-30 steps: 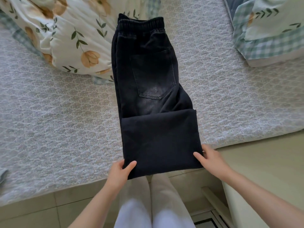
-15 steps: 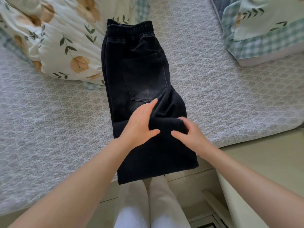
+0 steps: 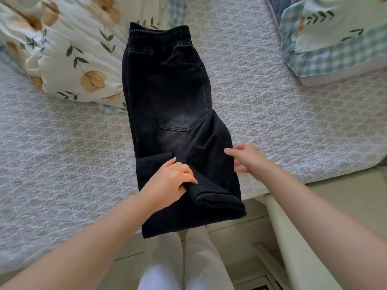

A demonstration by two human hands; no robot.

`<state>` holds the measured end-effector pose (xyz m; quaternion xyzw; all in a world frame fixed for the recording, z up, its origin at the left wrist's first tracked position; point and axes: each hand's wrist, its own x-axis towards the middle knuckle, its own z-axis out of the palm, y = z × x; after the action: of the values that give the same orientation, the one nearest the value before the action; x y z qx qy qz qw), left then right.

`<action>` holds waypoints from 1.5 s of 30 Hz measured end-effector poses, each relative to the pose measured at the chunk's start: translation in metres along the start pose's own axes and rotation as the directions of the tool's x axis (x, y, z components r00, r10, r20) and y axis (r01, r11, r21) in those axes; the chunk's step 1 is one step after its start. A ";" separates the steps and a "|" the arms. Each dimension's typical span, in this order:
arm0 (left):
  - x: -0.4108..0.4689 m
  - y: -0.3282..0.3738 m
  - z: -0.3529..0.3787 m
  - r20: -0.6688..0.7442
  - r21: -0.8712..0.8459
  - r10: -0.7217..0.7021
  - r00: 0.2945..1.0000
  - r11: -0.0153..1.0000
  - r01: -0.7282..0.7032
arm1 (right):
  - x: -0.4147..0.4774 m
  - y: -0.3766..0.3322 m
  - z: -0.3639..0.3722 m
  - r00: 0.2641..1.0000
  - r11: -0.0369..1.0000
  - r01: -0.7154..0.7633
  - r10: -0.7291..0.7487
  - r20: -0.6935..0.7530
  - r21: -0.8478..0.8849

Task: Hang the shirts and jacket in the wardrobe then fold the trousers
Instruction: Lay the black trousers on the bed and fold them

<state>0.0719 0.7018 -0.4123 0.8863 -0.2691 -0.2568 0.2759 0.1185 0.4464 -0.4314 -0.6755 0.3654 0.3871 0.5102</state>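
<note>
The trousers [image 3: 173, 114] lie on the bed [image 3: 62, 153] at frame centre, their lower end overhanging its near edge. A duvet [image 3: 73, 49] sits upper left, against them. A pillow [image 3: 335, 38] lies upper right, well apart.

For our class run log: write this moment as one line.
step: folding black trousers on quilted bed | left hand: grips leg fold | right hand: open, at trousers' edge

Black trousers [image 3: 178, 105] on the quilted bed [image 3: 62, 153], left hand [image 3: 167, 184] around their fold, right hand [image 3: 249, 159] flat alongside
</note>
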 end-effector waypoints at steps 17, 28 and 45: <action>0.013 0.004 0.002 0.006 -0.038 -0.126 0.992 0.991 0.126 | -0.002 -0.016 -0.010 0.932 0.814 -0.128 -0.096 0.349 0.567; 0.008 0.005 0.004 0.011 -0.041 -0.157 0.988 0.987 0.157 | 0.018 -0.024 -0.025 1.000 0.612 -0.015 0.020 0.003 0.790; 0.014 0.035 -0.012 -0.051 -0.012 -0.046 0.998 0.999 0.046 | 0.042 -0.062 -0.014 0.945 0.754 0.230 -0.323 -0.042 -0.615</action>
<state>0.0778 0.6732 -0.3859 0.8971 -0.2400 -0.2418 0.2814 0.1936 0.4417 -0.4416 -0.8752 0.1553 0.3528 0.2925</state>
